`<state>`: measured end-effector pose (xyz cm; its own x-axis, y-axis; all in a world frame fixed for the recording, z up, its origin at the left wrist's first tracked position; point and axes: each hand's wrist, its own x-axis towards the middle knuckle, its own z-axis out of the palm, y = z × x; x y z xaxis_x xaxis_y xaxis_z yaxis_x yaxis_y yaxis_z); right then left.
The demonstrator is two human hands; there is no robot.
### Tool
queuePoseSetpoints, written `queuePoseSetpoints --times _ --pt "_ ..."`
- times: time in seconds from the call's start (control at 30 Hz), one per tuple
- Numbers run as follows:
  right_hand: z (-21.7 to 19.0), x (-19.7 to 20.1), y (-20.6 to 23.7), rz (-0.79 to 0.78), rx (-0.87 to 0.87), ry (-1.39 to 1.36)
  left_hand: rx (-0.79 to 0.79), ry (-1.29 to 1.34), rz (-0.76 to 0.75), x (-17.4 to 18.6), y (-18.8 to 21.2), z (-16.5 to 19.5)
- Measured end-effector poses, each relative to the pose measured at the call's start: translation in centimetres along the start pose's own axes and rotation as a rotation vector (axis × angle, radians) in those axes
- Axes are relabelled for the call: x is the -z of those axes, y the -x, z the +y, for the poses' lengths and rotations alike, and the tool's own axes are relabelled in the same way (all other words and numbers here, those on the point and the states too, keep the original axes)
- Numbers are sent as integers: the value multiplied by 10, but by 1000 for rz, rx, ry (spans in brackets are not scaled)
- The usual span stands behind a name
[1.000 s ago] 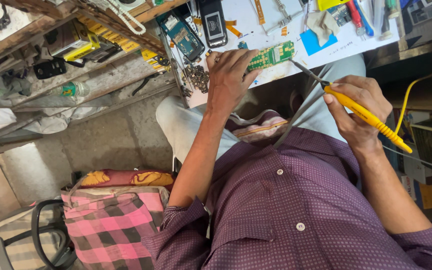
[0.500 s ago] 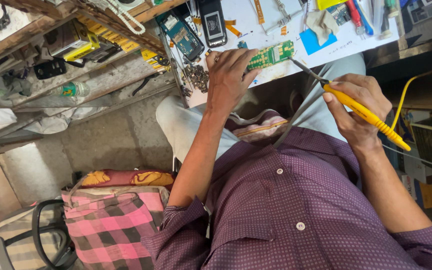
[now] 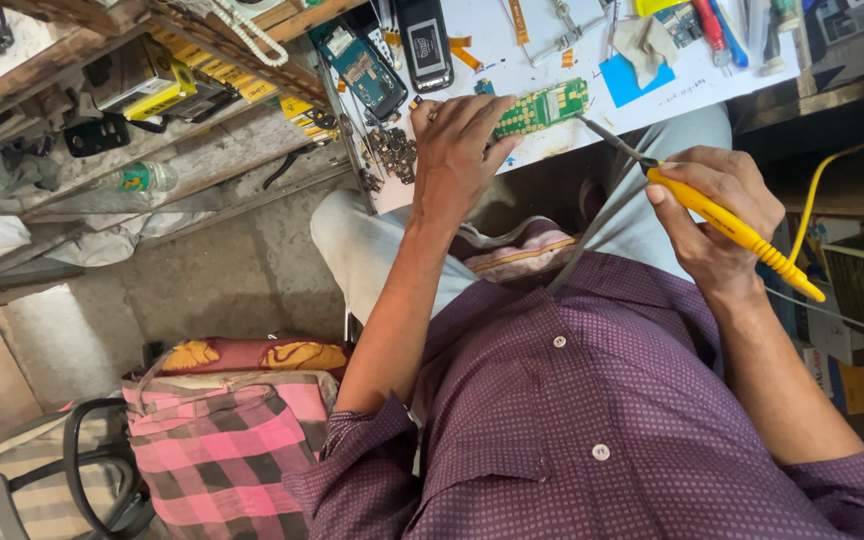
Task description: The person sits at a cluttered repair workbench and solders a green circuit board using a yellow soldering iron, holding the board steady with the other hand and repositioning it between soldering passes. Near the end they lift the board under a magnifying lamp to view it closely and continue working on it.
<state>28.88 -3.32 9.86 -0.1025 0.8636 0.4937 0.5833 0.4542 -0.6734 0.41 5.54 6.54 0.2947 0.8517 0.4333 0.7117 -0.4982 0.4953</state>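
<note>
Bench: white top [image 3: 572, 120] at the upper edge; its near edge runs above the person's lap; crowded with small parts
Phones: two opened handsets, a blue-green one [image 3: 364, 68] and a black one [image 3: 424, 42], lie left of the board; well clear of the iron
Screws: a dark heap of small bits [image 3: 390, 152] just left of the left hand
Blue patch: a blue square [image 3: 626, 82] on the top, right of the board; a grey cloth [image 3: 650, 44] above it
Tools: screwdrivers with red and blue handles [image 3: 717, 25] at the far right of the top
Shelf: wooden shelf [image 3: 102, 90] to the left with boxes and a bottle; checked pink bag [image 3: 214, 440] on the floor below
Board: green circuit board [image 3: 542, 106] flat on the top near its front edge
Left hand: [image 3: 458, 140] fingers curled down; fingertips press on the board's left end, covering part of it
Right hand: [image 3: 717, 215] closed in a pen grip round the yellow iron [image 3: 732, 230]; thumb along the handle
Iron tip: dark shaft slants up-left to the board's right end; whether it touches, I cannot tell
Cord: yellow cable [image 3: 812, 200] loops off to the right
</note>
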Motion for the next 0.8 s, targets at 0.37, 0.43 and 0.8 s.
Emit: queuePoseSetpoints --times 0.37,0.43,0.8 --pt "1 -1 0 2 -7 -15 -3 -3 5 -2 0 -1" --pt "1 -1 0 4 2 -2 -3 0 8 -2 0 -1" --pt "2 -2 0 3 -1 0 -5 -14 2 -2 0 -1"
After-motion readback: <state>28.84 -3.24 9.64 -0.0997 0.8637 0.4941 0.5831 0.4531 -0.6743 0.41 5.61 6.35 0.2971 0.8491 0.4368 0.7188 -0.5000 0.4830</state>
